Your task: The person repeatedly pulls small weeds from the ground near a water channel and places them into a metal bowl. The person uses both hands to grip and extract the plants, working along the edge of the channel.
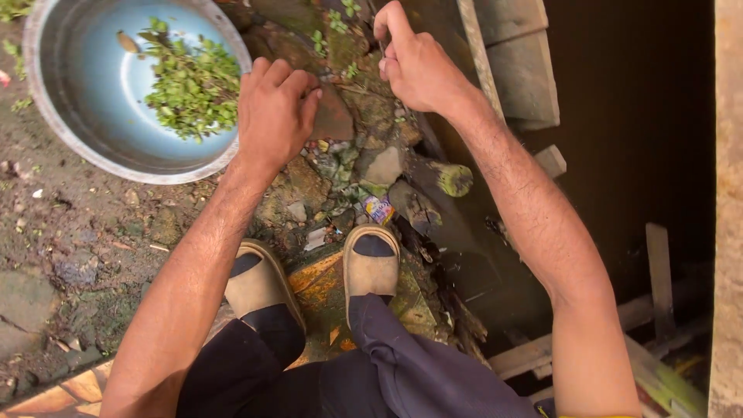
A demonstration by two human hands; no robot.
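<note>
Shiny metal bowl [77,108] of leafy greens [193,89] at 10 o'clock; left hand [272,112] curled at its rim, right hand [418,66] pinching a thin stem [385,48] over mossy stones [364,147].

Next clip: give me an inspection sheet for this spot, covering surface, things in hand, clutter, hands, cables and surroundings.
Surface: bare muddy ground with mossy broken stones; the person squats on an orange-stained slab.
Things in hand: metal basin on the ground, holding a heap of small green leaves.
Clutter: a small colourful wrapper and a cut green stalk among the stones.
Hands: left hand curled beside the basin's rim; right hand pinched over the stones, and what it holds cannot be told.
Cables: nothing seen.
Surroundings: a dark gap to the right, with grey slabs and wooden slats at its edge.
</note>
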